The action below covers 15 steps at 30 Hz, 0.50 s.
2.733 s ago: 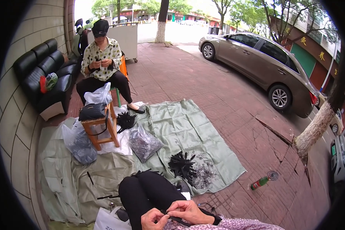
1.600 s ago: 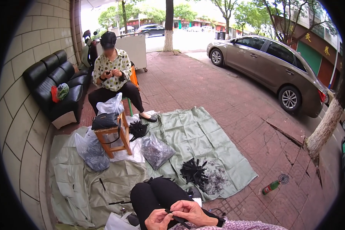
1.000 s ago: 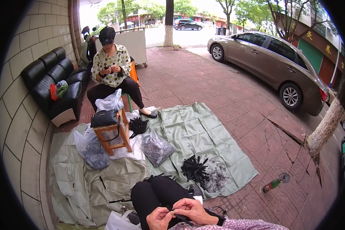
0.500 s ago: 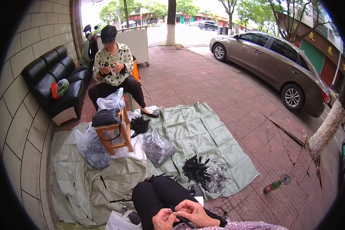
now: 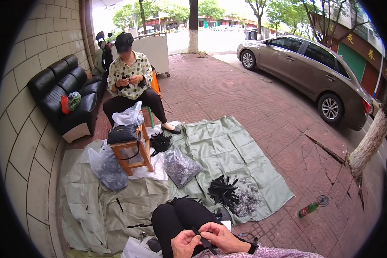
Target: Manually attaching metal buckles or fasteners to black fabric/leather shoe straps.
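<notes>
Head view: black strip (image 5: pixel 208 245) over the lap (image 5: pixel 176 216), between the hands. Left hand (image 5: pixel 185 244) pinches it from the left, right hand (image 5: pixel 221 239) from the right; neither clearly nearer. Long axis slants, near end toward lower right, beneath the right fingers.

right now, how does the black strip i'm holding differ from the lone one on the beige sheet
The held strip is gripped by the left hand and right hand, partly hidden; the lone strip lies untouched on the beige sheet, in full view. The held strip looks wider, the lone strip thinner. Both are black.
</notes>
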Tool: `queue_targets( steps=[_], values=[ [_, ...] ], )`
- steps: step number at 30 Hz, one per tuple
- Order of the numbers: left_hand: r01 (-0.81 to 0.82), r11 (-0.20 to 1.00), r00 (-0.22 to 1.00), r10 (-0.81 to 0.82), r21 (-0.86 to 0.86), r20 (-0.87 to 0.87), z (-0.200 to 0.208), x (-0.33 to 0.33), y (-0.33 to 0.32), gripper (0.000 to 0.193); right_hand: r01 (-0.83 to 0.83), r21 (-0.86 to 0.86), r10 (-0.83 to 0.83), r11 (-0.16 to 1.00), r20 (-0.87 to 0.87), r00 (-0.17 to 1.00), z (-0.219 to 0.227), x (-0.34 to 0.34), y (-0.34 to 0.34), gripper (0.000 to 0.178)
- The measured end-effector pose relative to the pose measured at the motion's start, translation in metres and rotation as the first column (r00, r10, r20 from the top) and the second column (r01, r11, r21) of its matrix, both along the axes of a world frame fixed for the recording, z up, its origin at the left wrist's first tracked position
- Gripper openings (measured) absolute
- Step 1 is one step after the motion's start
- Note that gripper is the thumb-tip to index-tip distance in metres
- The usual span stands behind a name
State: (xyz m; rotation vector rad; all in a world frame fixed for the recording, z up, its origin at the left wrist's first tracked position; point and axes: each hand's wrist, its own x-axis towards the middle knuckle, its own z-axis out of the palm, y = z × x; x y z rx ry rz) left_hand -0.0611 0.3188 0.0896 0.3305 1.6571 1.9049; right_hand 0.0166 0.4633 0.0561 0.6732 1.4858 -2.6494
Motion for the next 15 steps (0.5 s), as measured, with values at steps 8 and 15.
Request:
queue_targets(
  steps=[8,15],
  values=[
    [0.001,0.997,0.999,0.002,0.073,-0.050,-0.006,-0.005,-0.004,0.010,-0.238,-0.542,0.215,0.806,-0.107,0.971,-0.005,0.006,0.013,0.020],
    [-0.021,0.998,0.999,0.023,0.054,-0.028,0.000,-0.003,-0.008,0.011,-0.299,-0.571,0.240,0.765,-0.178,0.954,0.007,0.000,0.010,0.021]
  ],
)
